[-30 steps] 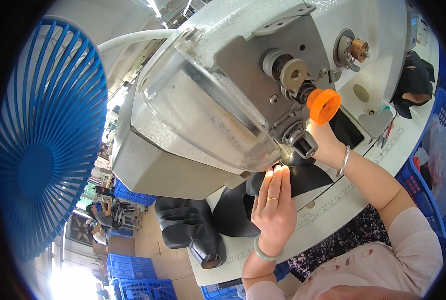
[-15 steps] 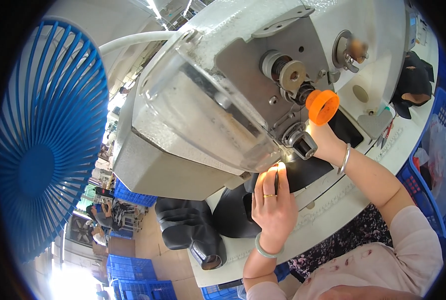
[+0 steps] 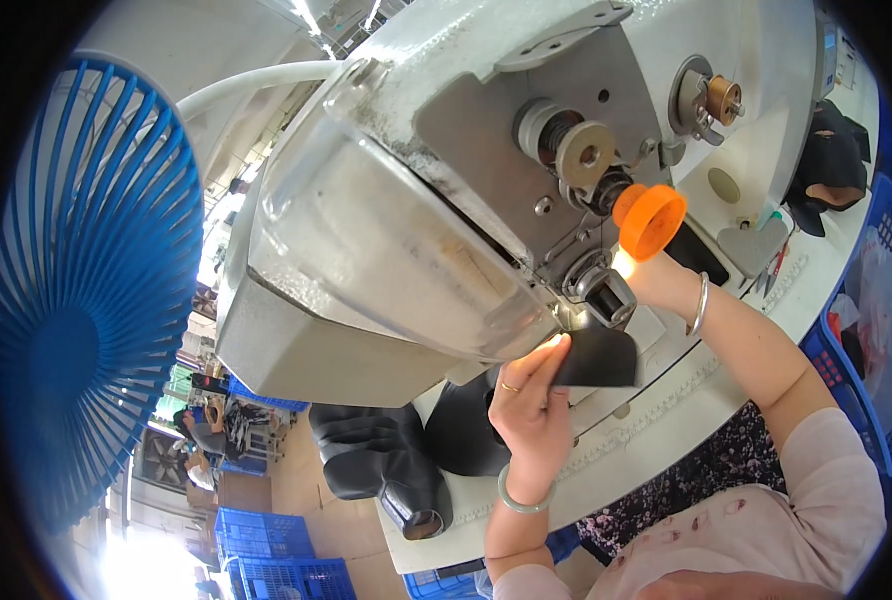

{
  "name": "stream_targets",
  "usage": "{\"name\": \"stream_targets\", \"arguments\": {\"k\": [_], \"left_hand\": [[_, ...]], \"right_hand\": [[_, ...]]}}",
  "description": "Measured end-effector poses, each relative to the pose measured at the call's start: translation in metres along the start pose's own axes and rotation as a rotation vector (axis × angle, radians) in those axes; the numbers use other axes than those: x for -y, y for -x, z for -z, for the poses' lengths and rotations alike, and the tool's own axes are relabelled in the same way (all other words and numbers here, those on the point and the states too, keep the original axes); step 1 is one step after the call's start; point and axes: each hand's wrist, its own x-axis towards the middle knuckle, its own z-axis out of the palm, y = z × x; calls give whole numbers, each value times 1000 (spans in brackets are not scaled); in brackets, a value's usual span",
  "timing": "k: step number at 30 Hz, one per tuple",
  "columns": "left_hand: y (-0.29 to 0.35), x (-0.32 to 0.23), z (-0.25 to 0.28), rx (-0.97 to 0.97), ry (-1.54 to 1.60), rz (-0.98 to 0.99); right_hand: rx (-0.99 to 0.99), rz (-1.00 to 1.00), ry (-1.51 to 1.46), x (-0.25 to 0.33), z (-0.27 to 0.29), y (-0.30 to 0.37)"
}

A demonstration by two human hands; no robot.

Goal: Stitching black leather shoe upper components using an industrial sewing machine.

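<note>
Black leather-like piece lies under the sewing machine, its left side in the narrow pinch of our left hand. Below the machine's orange knob, our right hand is partly hidden, so we cannot tell its grip.

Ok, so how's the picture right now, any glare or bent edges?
Head view: glare blows out a patch at lower left; head view: bright light catches the fingertips of the left hand beside the sewing machine; head view: the table edge bows, and the corners go black.
</note>
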Motion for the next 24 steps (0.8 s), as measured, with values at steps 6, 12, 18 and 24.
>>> {"name": "stream_targets", "arguments": {"k": [6,12,18,24], "left_hand": [[1,-16,-10,5,-593,-407],[0,-15,-9,4,-666,-440],[1,-20,-4,28,-662,-407],[-7,-10,0,50,-590,-441]], "right_hand": [[30,-100,-19,-3,-1,1],[-24,-33,-52,-5,-5,0],[-52,-30,3,0,-6,6],[-126,-39,88,-6,-12,8]]}}
